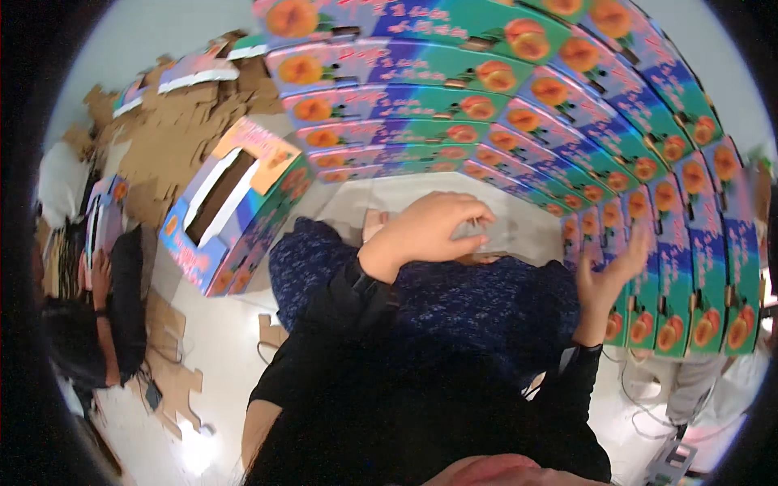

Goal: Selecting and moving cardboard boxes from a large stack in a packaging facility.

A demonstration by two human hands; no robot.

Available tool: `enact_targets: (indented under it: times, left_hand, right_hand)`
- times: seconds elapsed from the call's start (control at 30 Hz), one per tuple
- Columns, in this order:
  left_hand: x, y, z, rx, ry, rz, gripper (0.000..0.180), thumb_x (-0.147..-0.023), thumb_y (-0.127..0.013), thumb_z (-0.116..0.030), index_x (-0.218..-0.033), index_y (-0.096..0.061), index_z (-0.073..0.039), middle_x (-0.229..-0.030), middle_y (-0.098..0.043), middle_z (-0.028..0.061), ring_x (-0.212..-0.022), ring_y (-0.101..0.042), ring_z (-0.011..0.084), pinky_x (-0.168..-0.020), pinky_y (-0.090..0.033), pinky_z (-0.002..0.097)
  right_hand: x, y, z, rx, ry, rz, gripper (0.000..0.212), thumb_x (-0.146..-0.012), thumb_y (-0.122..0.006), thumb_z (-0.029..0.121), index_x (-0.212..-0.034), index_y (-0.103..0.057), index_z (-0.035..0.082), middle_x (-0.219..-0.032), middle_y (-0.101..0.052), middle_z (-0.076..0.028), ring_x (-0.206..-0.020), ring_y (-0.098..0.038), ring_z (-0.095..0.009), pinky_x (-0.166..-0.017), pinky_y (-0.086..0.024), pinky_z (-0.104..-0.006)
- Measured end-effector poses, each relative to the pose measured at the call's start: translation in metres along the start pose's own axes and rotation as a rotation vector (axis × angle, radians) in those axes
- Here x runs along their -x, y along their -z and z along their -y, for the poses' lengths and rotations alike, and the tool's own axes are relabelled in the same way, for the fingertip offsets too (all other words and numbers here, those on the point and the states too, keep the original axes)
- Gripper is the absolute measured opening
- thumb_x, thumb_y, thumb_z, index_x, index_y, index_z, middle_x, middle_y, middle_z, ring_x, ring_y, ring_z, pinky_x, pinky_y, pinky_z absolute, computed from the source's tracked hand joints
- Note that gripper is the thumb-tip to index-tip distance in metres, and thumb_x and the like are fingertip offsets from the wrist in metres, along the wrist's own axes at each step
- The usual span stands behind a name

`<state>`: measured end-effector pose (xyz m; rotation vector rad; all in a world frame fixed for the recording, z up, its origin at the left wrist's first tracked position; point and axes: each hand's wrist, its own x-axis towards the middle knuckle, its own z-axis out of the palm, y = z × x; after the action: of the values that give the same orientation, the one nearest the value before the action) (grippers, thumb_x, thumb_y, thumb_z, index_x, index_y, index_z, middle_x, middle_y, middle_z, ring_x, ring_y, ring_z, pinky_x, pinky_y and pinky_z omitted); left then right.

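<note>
My left hand point(431, 233) hovers above my lap with its fingers loosely curved and the thumb apart; nothing is in it. My right hand point(613, 271) is raised on the right, open, with fingers spread upward. It appears close to the right-hand stack of fruit-printed cartons point(668, 251), but whether it touches them I cannot tell. To the left of my left hand stands a single colourful carton point(275, 212) with a dark opening between white flaps on top. Dark patterned cloth point(486, 304) covers my lap.
Tall rows of matching cartons point(389, 97) wall off the front and right. Piles of brown cardboard point(174, 134) lie at the far left. Another person's hand point(100, 271) touches a carton point(101, 223) at the left edge. Cardboard scraps point(174, 389) and cables point(640, 405) lie on the floor.
</note>
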<state>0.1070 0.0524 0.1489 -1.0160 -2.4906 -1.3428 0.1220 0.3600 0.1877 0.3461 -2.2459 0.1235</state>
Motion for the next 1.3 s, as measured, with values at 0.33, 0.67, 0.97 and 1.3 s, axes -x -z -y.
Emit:
enact_targets:
  times: [0.33,0.67,0.97,1.3]
  left_hand:
    - [0.070,0.056,0.124,-0.164,0.617,-0.353,0.041,-0.082,-0.064,-0.036,-0.109,-0.064,-0.005,-0.104,-0.067,0.0143,-0.096,-0.065,0.0298,-0.082,-0.051,0.0390]
    - [0.068,0.007,0.175,-0.393,0.865,0.312,0.062,-0.080,-0.062,-0.055,-0.121,-0.060,-0.008,-0.103,-0.067,0.0201,-0.096,-0.065,0.0325,-0.083,-0.050,0.0386]
    - [0.059,-0.019,0.187,-0.346,0.788,0.448,0.051,-0.079,-0.063,-0.044,-0.113,-0.063,-0.006,-0.104,-0.066,0.0206,-0.099,-0.062,0.0362,-0.085,-0.048,0.0417]
    - [0.061,-0.047,0.221,-0.277,0.745,0.566,0.030,-0.078,-0.054,-0.013,-0.104,-0.069,-0.011,-0.105,-0.067,0.0160,-0.097,-0.063,0.0314,-0.086,-0.049,0.0393]
  right_hand:
    - [-0.001,-0.102,0.078,-0.600,0.242,0.648,0.055,-0.078,-0.066,0.026,-0.128,-0.053,0.007,-0.133,-0.048,-0.023,-0.122,-0.046,-0.041,-0.101,-0.038,-0.0480]
    - [0.081,-0.179,0.110,-0.433,0.225,1.540,0.045,-0.080,-0.062,0.031,-0.116,-0.059,0.005,-0.110,-0.062,-0.018,-0.103,-0.057,-0.038,-0.086,-0.047,-0.0453]
    - [0.122,-0.181,0.130,-0.574,0.370,1.195,0.031,-0.078,-0.060,0.031,-0.098,-0.066,0.008,-0.094,-0.067,-0.014,-0.091,-0.064,-0.032,-0.079,-0.049,-0.0460]
    - [0.115,-0.187,0.126,-0.509,0.391,1.404,0.038,-0.081,-0.061,0.033,-0.107,-0.063,0.005,-0.098,-0.065,-0.016,-0.096,-0.062,-0.033,-0.081,-0.048,-0.0452]
